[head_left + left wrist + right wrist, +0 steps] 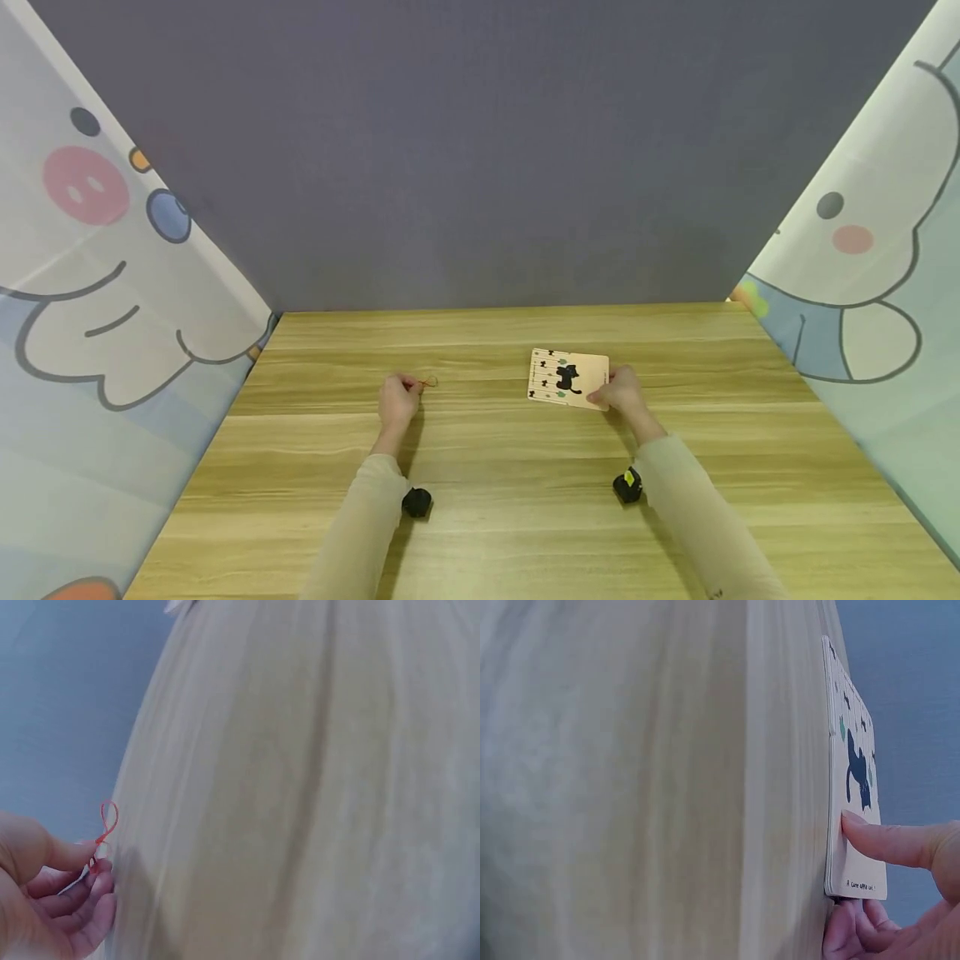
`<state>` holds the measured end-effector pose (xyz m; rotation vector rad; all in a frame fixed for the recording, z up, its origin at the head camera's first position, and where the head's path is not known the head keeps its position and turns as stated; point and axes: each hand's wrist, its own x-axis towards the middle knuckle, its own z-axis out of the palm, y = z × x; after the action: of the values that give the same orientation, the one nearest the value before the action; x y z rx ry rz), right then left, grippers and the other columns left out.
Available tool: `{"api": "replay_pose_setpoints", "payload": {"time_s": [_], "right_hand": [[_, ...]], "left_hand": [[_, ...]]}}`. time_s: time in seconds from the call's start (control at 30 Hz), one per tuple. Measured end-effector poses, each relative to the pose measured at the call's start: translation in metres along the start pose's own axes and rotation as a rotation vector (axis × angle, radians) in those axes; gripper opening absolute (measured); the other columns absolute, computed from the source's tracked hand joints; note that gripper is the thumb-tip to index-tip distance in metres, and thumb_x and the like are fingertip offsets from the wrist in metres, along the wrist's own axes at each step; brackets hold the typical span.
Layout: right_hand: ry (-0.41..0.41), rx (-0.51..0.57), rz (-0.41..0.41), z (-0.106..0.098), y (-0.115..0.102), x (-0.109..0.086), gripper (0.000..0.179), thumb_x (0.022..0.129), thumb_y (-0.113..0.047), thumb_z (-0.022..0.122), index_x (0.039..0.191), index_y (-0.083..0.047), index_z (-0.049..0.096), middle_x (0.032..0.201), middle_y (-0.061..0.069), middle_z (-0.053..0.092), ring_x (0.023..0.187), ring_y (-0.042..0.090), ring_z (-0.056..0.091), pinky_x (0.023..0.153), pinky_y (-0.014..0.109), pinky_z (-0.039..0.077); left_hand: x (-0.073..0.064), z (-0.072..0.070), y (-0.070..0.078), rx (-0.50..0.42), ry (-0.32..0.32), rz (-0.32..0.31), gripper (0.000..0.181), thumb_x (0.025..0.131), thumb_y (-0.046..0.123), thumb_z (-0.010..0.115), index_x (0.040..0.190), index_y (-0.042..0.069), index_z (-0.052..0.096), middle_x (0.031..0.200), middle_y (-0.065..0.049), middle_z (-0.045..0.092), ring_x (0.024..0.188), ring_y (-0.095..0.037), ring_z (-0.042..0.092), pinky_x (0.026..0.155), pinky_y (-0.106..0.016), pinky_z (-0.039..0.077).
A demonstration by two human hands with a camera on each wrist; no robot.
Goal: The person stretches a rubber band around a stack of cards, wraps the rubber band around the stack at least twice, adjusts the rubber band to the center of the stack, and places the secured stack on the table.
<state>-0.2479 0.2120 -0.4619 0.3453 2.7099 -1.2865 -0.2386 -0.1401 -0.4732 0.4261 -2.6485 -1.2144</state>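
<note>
My left hand (399, 402) pinches a thin red rubber band (110, 817) between thumb and fingertips. The band is twisted, with a small loop sticking out past the fingers, and part of it is hidden in the grip. Over on the right, my right hand (624, 390) holds a cream notebook (551, 379) by its right end. A black cat and small green and black figures are printed on its cover. The right thumb (889, 841) lies flat on the cover, and the other fingers (855, 926) are tucked under it. The notebook lies flat, close over the table.
Both hands work over a wood-grain table (495, 517). A dark grey panel (495, 167) rises behind its far edge. Cartoon-printed curtains (135, 275) stand at left and right. Small black wrist cameras (417, 502) show beside both sleeves.
</note>
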Motion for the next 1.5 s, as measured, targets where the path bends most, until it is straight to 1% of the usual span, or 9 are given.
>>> {"api": "replay_pose_setpoints", "payload": {"time_s": [0.13, 0.33, 0.53, 0.7, 0.97, 1.13, 1.27, 1.37, 1.5], "right_hand": [[0.022, 0.010, 0.016, 0.002, -0.001, -0.002, 0.052, 0.063, 0.004, 0.074, 0.105, 0.019, 0.047, 0.098, 0.030, 0.053, 0.083, 0.033, 0.050, 0.073, 0.040, 0.047], [0.019, 0.103, 0.022, 0.001, -0.003, -0.006, 0.072, 0.067, 0.007, 0.069, 0.123, 0.017, 0.025, 0.116, 0.036, 0.041, 0.105, 0.045, 0.043, 0.087, 0.046, 0.041], [0.005, 0.162, 0.009, -0.001, -0.003, -0.010, 0.073, 0.070, 0.005, 0.068, 0.126, 0.016, 0.022, 0.120, 0.039, 0.037, 0.109, 0.046, 0.041, 0.089, 0.047, 0.040], [-0.027, 0.243, 0.009, -0.003, 0.001, -0.011, 0.070, 0.075, 0.002, 0.065, 0.128, 0.015, 0.021, 0.122, 0.039, 0.036, 0.109, 0.046, 0.042, 0.088, 0.044, 0.042], [-0.008, 0.251, -0.025, -0.004, 0.004, -0.014, 0.065, 0.075, 0.006, 0.063, 0.129, 0.014, 0.027, 0.112, 0.037, 0.045, 0.096, 0.042, 0.052, 0.063, 0.028, 0.052], [0.013, 0.267, -0.063, -0.003, 0.005, -0.017, 0.063, 0.076, 0.007, 0.062, 0.130, 0.012, 0.029, 0.113, 0.035, 0.046, 0.101, 0.042, 0.048, 0.066, 0.025, 0.052], [0.035, 0.296, -0.085, -0.003, 0.004, -0.020, 0.061, 0.079, 0.006, 0.060, 0.131, 0.011, 0.029, 0.115, 0.034, 0.045, 0.106, 0.042, 0.046, 0.071, 0.024, 0.051], [0.052, 0.340, -0.105, -0.003, 0.002, -0.023, 0.061, 0.079, 0.007, 0.059, 0.132, 0.010, 0.029, 0.116, 0.033, 0.044, 0.107, 0.042, 0.046, 0.073, 0.022, 0.050], [0.084, 0.386, -0.135, -0.001, -0.001, -0.027, 0.060, 0.079, 0.008, 0.058, 0.132, 0.009, 0.030, 0.116, 0.032, 0.044, 0.106, 0.042, 0.048, 0.071, 0.019, 0.050]], "left_hand": [[-0.002, -0.003, 0.001, -0.113, 0.006, 0.028, 0.004, 0.078, -0.002, 0.062, 0.077, -0.006, 0.063, 0.072, -0.015, 0.060, 0.061, -0.021, 0.053, 0.049, -0.024, 0.043], [-0.006, -0.007, 0.004, -0.317, 0.021, 0.021, 0.007, 0.073, -0.008, 0.063, 0.080, -0.010, 0.062, 0.073, -0.018, 0.061, 0.063, -0.019, 0.055, 0.048, -0.016, 0.041], [-0.013, -0.009, 0.005, -0.388, 0.026, 0.037, 0.009, 0.070, -0.011, 0.064, 0.079, -0.011, 0.064, 0.076, -0.021, 0.063, 0.062, -0.017, 0.057, 0.048, -0.014, 0.042], [-0.021, -0.012, 0.006, -0.333, -0.009, 0.052, 0.006, 0.072, -0.007, 0.068, 0.077, -0.009, 0.066, 0.077, -0.020, 0.063, 0.062, -0.019, 0.057, 0.045, -0.017, 0.043], [-0.029, -0.014, 0.006, -0.130, -0.097, 0.077, 0.006, 0.074, -0.001, 0.069, 0.073, -0.006, 0.067, 0.070, -0.013, 0.064, 0.058, -0.017, 0.055, 0.049, -0.024, 0.046], [-0.033, -0.013, 0.008, -0.175, -0.108, 0.092, 0.009, 0.078, 0.003, 0.066, 0.074, -0.006, 0.066, 0.069, -0.013, 0.063, 0.056, -0.015, 0.055, 0.048, -0.023, 0.046], [-0.037, -0.011, 0.010, -0.316, -0.084, 0.078, 0.013, 0.080, 0.004, 0.064, 0.075, -0.008, 0.065, 0.070, -0.015, 0.063, 0.059, -0.018, 0.058, 0.049, -0.024, 0.049], [-0.038, -0.004, 0.010, -0.538, -0.084, 0.030, 0.019, 0.080, 0.008, 0.066, 0.074, -0.010, 0.061, 0.068, -0.013, 0.063, 0.060, -0.021, 0.061, 0.053, -0.028, 0.053], [-0.034, 0.012, -0.001, -0.805, -0.093, -0.051, 0.027, 0.074, 0.021, 0.073, 0.072, 0.000, 0.056, 0.064, -0.004, 0.062, 0.055, -0.016, 0.061, 0.054, -0.028, 0.053]]}}
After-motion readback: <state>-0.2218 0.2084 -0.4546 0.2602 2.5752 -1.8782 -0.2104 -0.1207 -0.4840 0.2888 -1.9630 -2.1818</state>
